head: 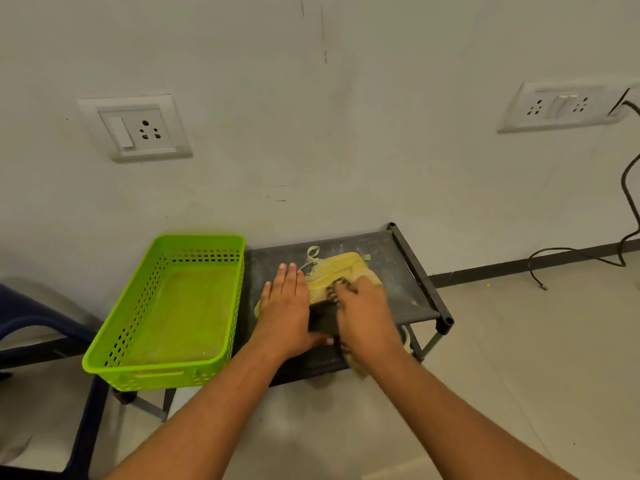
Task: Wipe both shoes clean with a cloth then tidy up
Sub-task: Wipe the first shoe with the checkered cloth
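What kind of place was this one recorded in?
Probably a plain indoor room, home or office: a low black rack stands on a tiled floor against a painted wall with power sockets.

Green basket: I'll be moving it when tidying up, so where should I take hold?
Probably the handle slot in the green basket's near end wall, reached from the front: that end faces you, while the far end sits close to the room wall.

Count: 1 basket (197,239), 1 shoe (341,268) in view, 1 cloth (334,289), 1 rack (398,271), 2 hands (left hand (284,306), right hand (367,313)), 2 sockets (135,128) (561,105), 1 cable (627,188), 1 chair (31,313).
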